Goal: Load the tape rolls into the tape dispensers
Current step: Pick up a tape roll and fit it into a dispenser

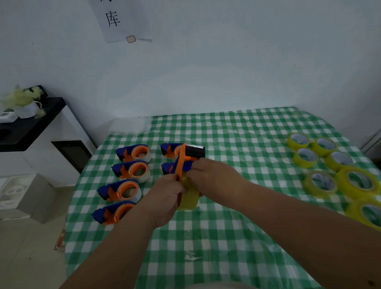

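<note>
Above the middle of the table I hold an orange and blue tape dispenser (184, 160) upright, with a yellow tape roll (188, 199) at its lower end. My left hand (164, 198) grips the dispenser and roll from the left. My right hand (211, 176) pinches the dispenser's blue part from the right. Several more dispensers (128, 172) holding clear tape lie in rows at the left. Several yellow tape rolls (334, 171) lie flat at the right.
A green and white checked cloth (213, 236) covers the table, which meets a white wall at the back. A black shelf (25, 125) with small items stands to the left, and grey boxes (21, 197) sit on the floor beneath it.
</note>
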